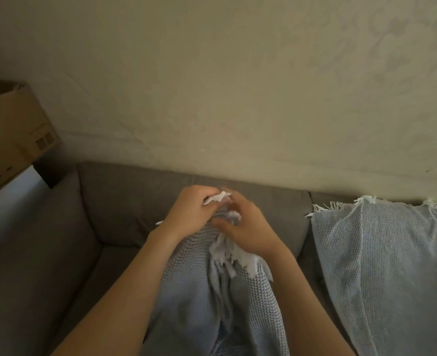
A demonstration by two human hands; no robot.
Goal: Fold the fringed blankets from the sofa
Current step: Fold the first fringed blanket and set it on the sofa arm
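The left hand [194,210], at the centre of the frame, is curled around a bunch of white fringe [218,197] that sticks out past its knuckles. Just to its right and slightly lower, nearly touching it, the right hand [249,233] has its fingers and thumb bent around the gathered top edge of the same cloth, with more white fringe spilling out below its palm. Both hands grip one pale blue waffle-weave blanket [186,291], which hangs bunched from them down the lower centre of the frame, between the two bare forearms, with a deep fold running down its middle. Behind the hands is the back cushion of a grey sofa [125,201], whose seat fills the lower left. At the right of the frame a second blanket [379,253], of the same blue weave and with white fringe along its top, lies draped over the sofa back and down its front. A pale wall [212,86] fills the upper half, and a cardboard box [12,129] sits at the upper left edge.
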